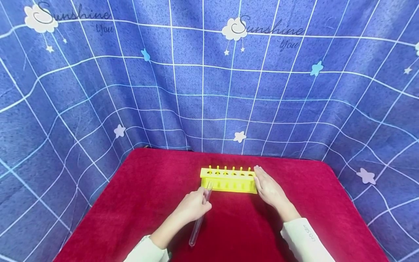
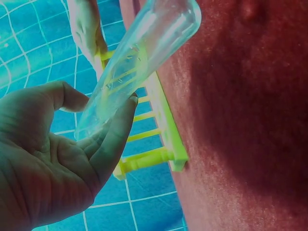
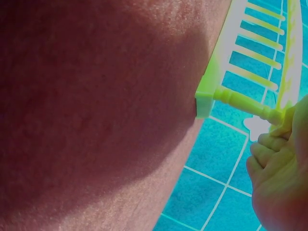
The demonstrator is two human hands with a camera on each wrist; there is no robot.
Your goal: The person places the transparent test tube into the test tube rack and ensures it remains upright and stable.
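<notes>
My left hand (image 1: 193, 206) grips a clear test tube (image 1: 198, 227) between thumb and fingers, near its upper end. The tube slants, its rounded end toward me and its other end overlapping the rack's left front in the head view. In the left wrist view the tube (image 2: 139, 62) looks see-through, with yellow rack bars showing behind it. A yellow test tube rack (image 1: 229, 185) stands on the red cloth, with a row of holes on top and pegs behind. My right hand (image 1: 271, 188) rests against the rack's right end, fingers extended along it; in the right wrist view its fingertips are partly hidden.
A red cloth (image 1: 157, 182) covers the table. Behind it and along both sides hangs a blue curtain (image 1: 216, 83) with white grid lines, stars and clouds. Pale sleeves (image 1: 306, 238) cover both forearms.
</notes>
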